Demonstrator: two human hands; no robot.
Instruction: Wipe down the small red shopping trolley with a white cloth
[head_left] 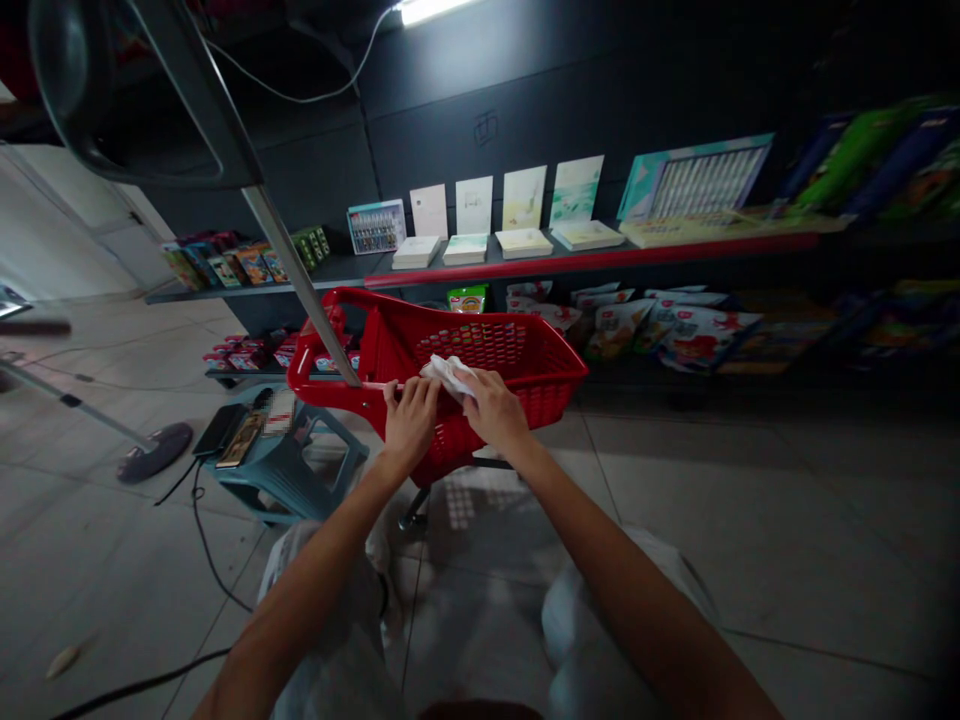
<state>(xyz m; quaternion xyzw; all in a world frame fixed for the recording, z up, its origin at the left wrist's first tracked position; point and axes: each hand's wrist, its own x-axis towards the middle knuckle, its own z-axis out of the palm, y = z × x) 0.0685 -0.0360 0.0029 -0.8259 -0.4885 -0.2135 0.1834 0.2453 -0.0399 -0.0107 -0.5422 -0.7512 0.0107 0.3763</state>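
Cloth (pixel 448 373), one white crumpled piece, sits grasped in the right hand (pixel 495 405) at the near edge of one red plastic shopping cart (pixel 541 395). The left hand (pixel 411 412) curls over that edge; how tightly, I can't tell. One slanted grey metal pole (pixel 289 255) hides part of the cart. One blue-grey plastic stool (pixel 281 465) stands beside; four pale upright booklets (pixel 474 205) line the dark, red-edged shelf (pixel 480 273) behind.
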